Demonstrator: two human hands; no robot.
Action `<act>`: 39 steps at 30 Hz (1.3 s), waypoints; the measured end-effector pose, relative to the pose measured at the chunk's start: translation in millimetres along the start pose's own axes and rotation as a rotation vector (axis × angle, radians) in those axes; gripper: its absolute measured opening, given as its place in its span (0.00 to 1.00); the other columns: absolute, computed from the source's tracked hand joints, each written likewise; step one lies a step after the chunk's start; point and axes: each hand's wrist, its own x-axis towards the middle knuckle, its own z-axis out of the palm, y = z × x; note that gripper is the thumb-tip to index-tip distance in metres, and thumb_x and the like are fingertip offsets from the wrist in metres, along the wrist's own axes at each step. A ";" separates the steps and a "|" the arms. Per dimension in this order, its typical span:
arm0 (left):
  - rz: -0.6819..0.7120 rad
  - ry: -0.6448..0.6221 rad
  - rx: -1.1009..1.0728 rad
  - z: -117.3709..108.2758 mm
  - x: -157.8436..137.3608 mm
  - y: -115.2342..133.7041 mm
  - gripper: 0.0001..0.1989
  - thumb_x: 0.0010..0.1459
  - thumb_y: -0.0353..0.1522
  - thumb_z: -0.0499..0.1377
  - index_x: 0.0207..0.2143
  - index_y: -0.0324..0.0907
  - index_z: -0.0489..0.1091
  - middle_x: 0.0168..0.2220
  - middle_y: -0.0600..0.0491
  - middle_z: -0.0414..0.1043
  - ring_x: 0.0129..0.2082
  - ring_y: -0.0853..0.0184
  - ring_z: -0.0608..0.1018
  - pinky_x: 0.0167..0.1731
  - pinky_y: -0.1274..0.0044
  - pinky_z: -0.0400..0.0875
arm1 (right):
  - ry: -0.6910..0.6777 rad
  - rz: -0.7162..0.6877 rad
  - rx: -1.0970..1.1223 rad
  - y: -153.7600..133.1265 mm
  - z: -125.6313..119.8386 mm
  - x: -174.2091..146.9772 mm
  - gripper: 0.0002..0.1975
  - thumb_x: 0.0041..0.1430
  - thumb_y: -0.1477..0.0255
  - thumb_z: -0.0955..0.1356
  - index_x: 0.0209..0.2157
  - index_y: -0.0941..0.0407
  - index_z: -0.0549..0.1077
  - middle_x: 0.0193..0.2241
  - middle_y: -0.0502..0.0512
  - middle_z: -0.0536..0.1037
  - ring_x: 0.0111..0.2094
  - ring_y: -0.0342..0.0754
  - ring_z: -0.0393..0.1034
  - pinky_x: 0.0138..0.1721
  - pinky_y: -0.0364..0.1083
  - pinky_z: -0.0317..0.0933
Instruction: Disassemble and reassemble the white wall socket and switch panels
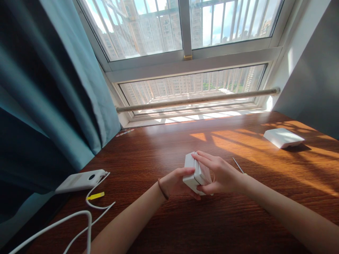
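Both hands hold a small white plastic box [191, 180] just above the middle of the desk. A dark seam runs along its side between two parts. My left hand [177, 182] is closed around the left side, its thumb on the edge and fingers underneath. On the right part my right hand [221, 172] grips with fingers over the top and thumb below. The box's underside and inside are hidden. Beyond my right wrist lies a thin metal rod [237, 165], perhaps a screwdriver shaft; its other end is hidden by the wrist.
A white plastic piece [283, 137] rests at the far right of the wooden desk [159, 148]. To the left lies a long white device [81, 180] with a white cable [88, 220] and a yellow tag [95, 196]. A blue curtain [79, 88] hangs left, beside the window.
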 end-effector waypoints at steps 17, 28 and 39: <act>0.099 -0.009 -0.001 -2.4 1.8 -2.6 0.23 0.52 0.39 0.55 0.46 0.32 0.68 0.37 0.43 0.74 0.34 0.59 0.74 0.34 0.66 0.69 | -0.020 -0.048 -0.017 3.2 -4.0 0.7 0.45 0.45 0.64 0.70 0.60 0.64 0.48 0.56 0.72 0.59 0.56 0.60 0.57 0.52 0.53 0.58; -0.004 -0.020 0.054 -0.7 -0.2 -2.4 0.24 0.48 0.39 0.59 0.44 0.31 0.69 0.36 0.43 0.74 0.33 0.60 0.75 0.33 0.69 0.69 | 0.006 -0.181 -0.114 7.2 -0.9 -4.2 0.41 0.44 0.62 0.68 0.57 0.63 0.53 0.50 0.68 0.67 0.49 0.61 0.65 0.46 0.52 0.63; 0.093 0.028 0.072 -2.1 2.7 -2.3 0.25 0.49 0.37 0.58 0.47 0.31 0.66 0.41 0.41 0.72 0.37 0.57 0.75 0.38 0.68 0.68 | -0.057 -0.136 -0.005 10.2 -7.7 -1.6 0.45 0.46 0.63 0.70 0.61 0.59 0.48 0.59 0.70 0.55 0.59 0.60 0.52 0.54 0.55 0.55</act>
